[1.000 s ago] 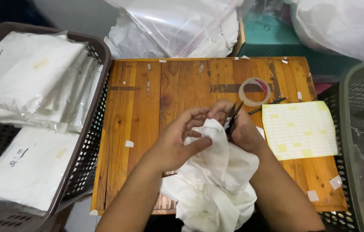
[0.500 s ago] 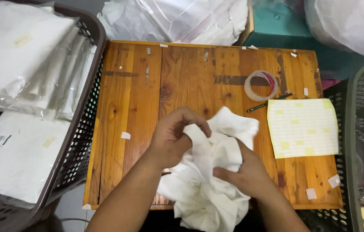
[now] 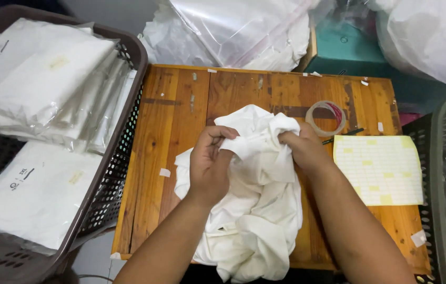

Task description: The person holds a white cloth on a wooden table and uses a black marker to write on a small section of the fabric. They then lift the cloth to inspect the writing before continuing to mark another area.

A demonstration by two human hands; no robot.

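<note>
Both sets of fingers are clenched into a crumpled white garment [image 3: 257,194]: the left hand [image 3: 210,165] pinches a fold near the centre of the frame, and the right hand [image 3: 302,150] grips the bunched cloth just right of it. The garment lies in a heap on the wooden table [image 3: 165,131], spilling over its near edge at the bottom centre. Right of the hands lies a sheet of small stickers [image 3: 378,168], with a roll of clear tape [image 3: 325,117] and a dark pen [image 3: 343,135] above it. At the left, a brown plastic basket [image 3: 112,194] holds bagged white garments [image 3: 39,79].
</note>
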